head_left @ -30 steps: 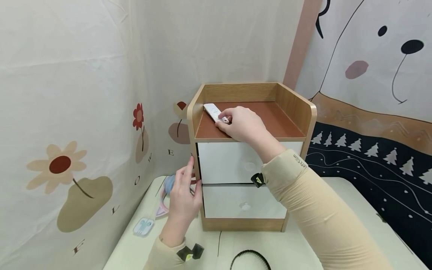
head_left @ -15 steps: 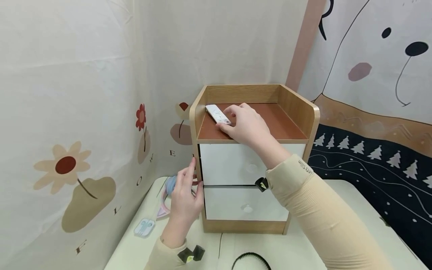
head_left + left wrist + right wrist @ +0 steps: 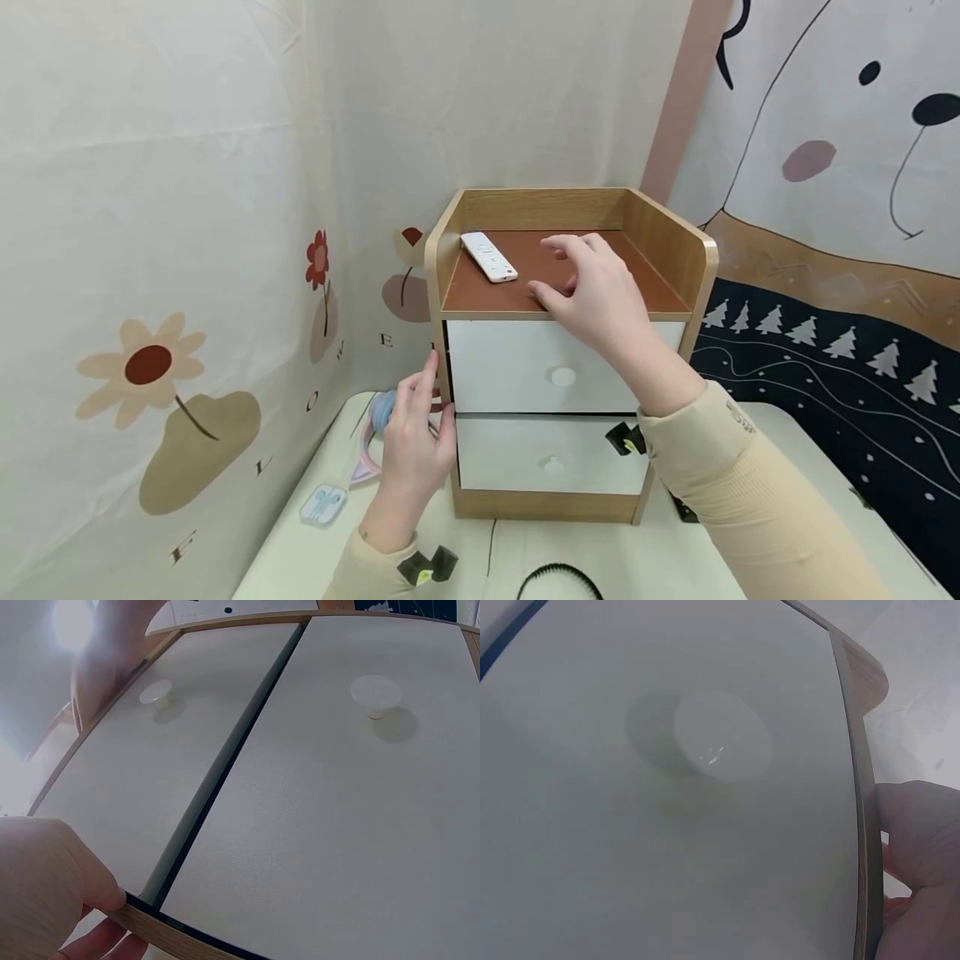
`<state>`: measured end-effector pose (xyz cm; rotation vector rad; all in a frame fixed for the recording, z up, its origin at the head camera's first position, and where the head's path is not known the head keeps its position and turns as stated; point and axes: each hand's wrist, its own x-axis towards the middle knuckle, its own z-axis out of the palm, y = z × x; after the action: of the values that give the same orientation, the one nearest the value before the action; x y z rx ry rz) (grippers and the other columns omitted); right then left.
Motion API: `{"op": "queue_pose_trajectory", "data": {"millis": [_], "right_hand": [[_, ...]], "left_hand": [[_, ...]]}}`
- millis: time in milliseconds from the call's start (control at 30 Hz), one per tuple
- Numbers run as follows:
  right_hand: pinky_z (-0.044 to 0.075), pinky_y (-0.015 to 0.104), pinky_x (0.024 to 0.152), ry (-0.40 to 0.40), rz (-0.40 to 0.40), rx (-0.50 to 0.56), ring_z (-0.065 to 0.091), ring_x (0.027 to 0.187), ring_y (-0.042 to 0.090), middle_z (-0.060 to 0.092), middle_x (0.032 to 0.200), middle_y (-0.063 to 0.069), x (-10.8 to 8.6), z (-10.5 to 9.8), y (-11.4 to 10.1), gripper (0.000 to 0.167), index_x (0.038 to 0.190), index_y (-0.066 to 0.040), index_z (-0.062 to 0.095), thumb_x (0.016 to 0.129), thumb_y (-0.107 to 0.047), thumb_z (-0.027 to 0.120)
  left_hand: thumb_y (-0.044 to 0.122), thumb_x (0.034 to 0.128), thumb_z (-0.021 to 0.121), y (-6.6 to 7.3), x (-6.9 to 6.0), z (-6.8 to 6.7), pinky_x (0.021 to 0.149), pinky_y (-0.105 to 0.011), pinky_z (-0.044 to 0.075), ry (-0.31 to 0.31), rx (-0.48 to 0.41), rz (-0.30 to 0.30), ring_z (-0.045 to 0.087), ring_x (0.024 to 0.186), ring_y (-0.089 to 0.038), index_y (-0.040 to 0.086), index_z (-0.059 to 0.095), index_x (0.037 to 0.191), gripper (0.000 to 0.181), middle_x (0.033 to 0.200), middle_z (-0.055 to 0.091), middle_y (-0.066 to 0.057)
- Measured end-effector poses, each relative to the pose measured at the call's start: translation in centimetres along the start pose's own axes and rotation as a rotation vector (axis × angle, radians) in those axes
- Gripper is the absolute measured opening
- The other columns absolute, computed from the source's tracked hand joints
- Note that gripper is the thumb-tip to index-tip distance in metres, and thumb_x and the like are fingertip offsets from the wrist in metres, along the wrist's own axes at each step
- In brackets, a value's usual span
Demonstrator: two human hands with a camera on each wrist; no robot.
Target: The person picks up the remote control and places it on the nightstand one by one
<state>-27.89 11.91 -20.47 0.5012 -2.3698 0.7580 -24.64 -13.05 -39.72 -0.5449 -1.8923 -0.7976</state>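
A small cabinet with a wooden frame (image 3: pixel 547 506) has two white drawers, the upper (image 3: pixel 510 358) and the lower (image 3: pixel 510 450), each with a round knob. On its brown top shelf (image 3: pixel 525 292) a white remote (image 3: pixel 489 257) lies flat near the left side. My right hand (image 3: pixel 600 300) hovers over the shelf's front edge, right of the remote, fingers loosely bent and holding nothing. My left hand (image 3: pixel 412 450) rests against the cabinet's left side, thumb at the front edge, other fingers along the side panel. In the left wrist view the thumb (image 3: pixel 97 881) touches the wooden edge.
Left of the cabinet lie an earphone case (image 3: pixel 323 506) and a pink and blue headband-like item (image 3: pixel 367 458). A black toothed hoop (image 3: pixel 558 568) lies in front. Part of a dark object (image 3: pixel 684 510) shows right of the cabinet, under the right forearm. Printed curtains stand behind.
My right hand has let go of the remote and moved right, away from it. The remote stays on the shelf. My left hand keeps its place at the cabinet's side.
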Motion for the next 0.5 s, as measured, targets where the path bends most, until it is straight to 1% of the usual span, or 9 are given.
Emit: {"op": "queue_pose_trajectory", "data": {"millis": [133, 200, 267, 400, 500], "right_hand": [[0.058, 0.043, 0.083, 0.083, -0.058, 0.012, 0.068, 0.093, 0.027, 0.067, 0.131, 0.014, -0.9, -0.3, 0.8, 0.051, 0.145, -0.013, 0.067, 0.098, -0.023, 0.084], [0.059, 0.042, 0.083, 0.121, -0.090, 0.027, 0.068, 0.096, 0.028, 0.067, 0.129, 0.014, -1.4, -0.5, 1.2, 0.049, 0.143, -0.012, 0.068, 0.098, -0.020, 0.084], [0.061, 0.042, 0.083, 0.152, -0.116, 0.041, 0.068, 0.095, 0.029, 0.067, 0.128, 0.015, -1.9, -0.7, 1.6, 0.047, 0.142, -0.011, 0.069, 0.098, -0.017, 0.083], [0.061, 0.040, 0.079, 0.189, -0.137, 0.057, 0.065, 0.089, 0.028, 0.067, 0.128, 0.015, -2.8, -1.1, 2.3, 0.047, 0.143, -0.011, 0.069, 0.098, -0.014, 0.082], [0.059, 0.038, 0.079, 0.210, -0.145, 0.057, 0.064, 0.089, 0.027, 0.067, 0.129, 0.015, -3.6, -1.3, 2.6, 0.049, 0.143, -0.012, 0.068, 0.097, -0.014, 0.083]], "left_hand": [[-0.017, 0.0875, 0.075, 0.1, -0.1, 0.0, 0.070, -0.038, 0.072, -0.005, -0.001, -0.006, 0.077, 0.090, -0.029, 0.004, 0.043, 0.167, 0.088, 0.123, 0.062, -0.025], [-0.017, 0.0876, 0.075, 0.2, -0.1, 0.0, 0.070, -0.038, 0.072, -0.004, -0.001, -0.004, 0.077, 0.090, -0.030, 0.004, 0.043, 0.167, 0.088, 0.123, 0.062, -0.026], [-0.018, 0.0874, 0.074, 0.1, -0.1, 0.0, 0.070, -0.038, 0.072, 0.000, -0.004, 0.001, 0.077, 0.091, -0.030, 0.003, 0.044, 0.167, 0.088, 0.123, 0.062, -0.026], [-0.019, 0.0868, 0.074, 0.1, 0.0, 0.1, 0.070, -0.039, 0.072, 0.005, -0.007, 0.011, 0.077, 0.092, -0.031, 0.002, 0.044, 0.166, 0.088, 0.123, 0.062, -0.026], [-0.019, 0.0867, 0.074, 0.1, 0.0, 0.1, 0.070, -0.040, 0.072, 0.005, -0.002, 0.011, 0.077, 0.093, -0.031, 0.002, 0.043, 0.166, 0.088, 0.123, 0.062, -0.026]]}}
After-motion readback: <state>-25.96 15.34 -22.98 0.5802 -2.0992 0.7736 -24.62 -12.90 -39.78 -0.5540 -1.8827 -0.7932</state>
